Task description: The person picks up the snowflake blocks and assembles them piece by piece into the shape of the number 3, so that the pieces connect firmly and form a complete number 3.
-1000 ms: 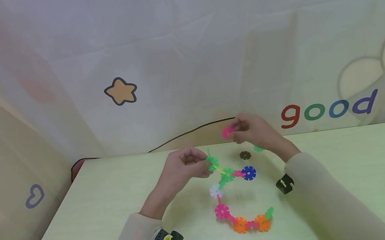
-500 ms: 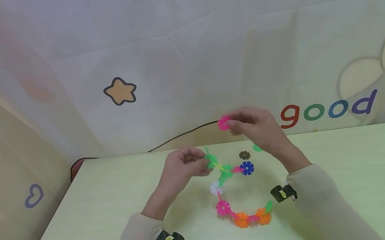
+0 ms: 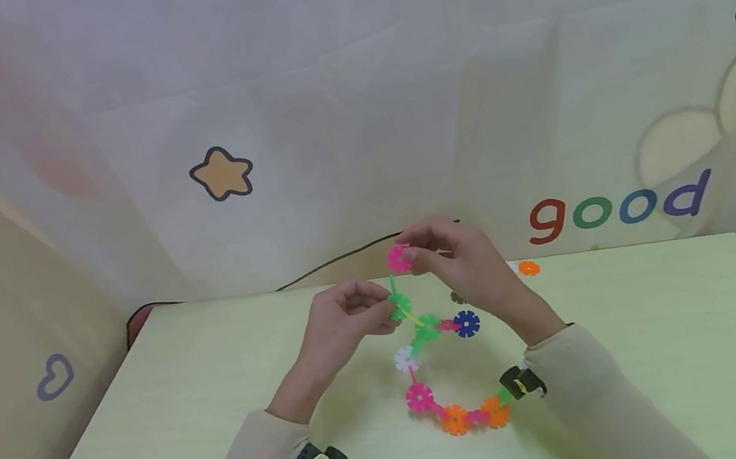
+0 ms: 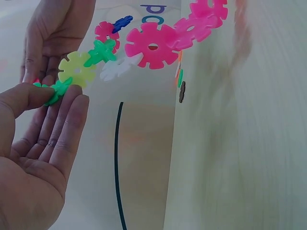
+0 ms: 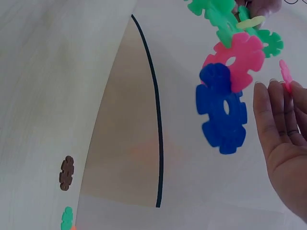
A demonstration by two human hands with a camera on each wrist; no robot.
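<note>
My left hand (image 3: 346, 317) pinches a green snowflake disc (image 3: 400, 305) at the upper end of a chain of slotted plastic snowflake discs. From there the chain hangs over the table through a yellow piece (image 4: 76, 69), a white disc (image 3: 406, 359), pink discs (image 3: 420, 398) and orange discs (image 3: 454, 420). A side branch ends in a blue disc (image 5: 224, 112). Between thumb and fingers, my right hand (image 3: 464, 266) holds a single pink snowflake disc (image 3: 397, 258). It is just above an upright green piece (image 3: 393, 283) at the chain's top; whether they touch, I cannot tell.
Near the table's back edge lie a loose brown disc (image 5: 66, 173), a green disc (image 5: 67, 218) and an orange disc (image 3: 529, 268). A printed cloth (image 3: 340, 145) hangs behind the pale table (image 3: 216, 366).
My right hand has carried the pink disc leftward, first rising and then lowering, to the chain's top. My left hand has kept its pinch on the green disc, almost still.
</note>
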